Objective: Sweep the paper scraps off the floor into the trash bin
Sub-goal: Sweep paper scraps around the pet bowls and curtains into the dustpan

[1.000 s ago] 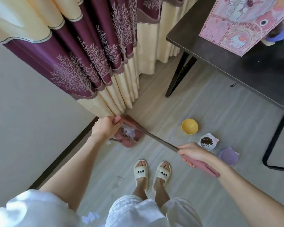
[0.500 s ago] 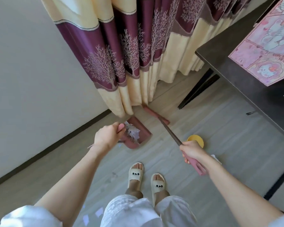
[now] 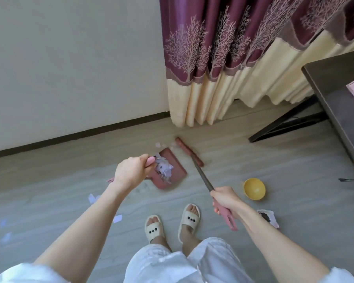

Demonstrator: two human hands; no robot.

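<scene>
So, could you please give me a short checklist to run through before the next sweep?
1. Left hand grips the dustpan handle: ok.
2. Right hand grips the broom: ok.
3. Collected scraps sit inside the dustpan: ok.
4. Floor free of scraps: not ok, pieces lie at the left and beyond the dustpan.
5. Yellow bowl away from the broom head: ok.
6. Trash bin within reach: cannot tell, not in view.

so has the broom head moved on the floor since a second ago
Yes. The broom head was right at the dustpan mouth; it has swung off to the dustpan's right, out toward the curtain, with floor showing between the two.
</scene>
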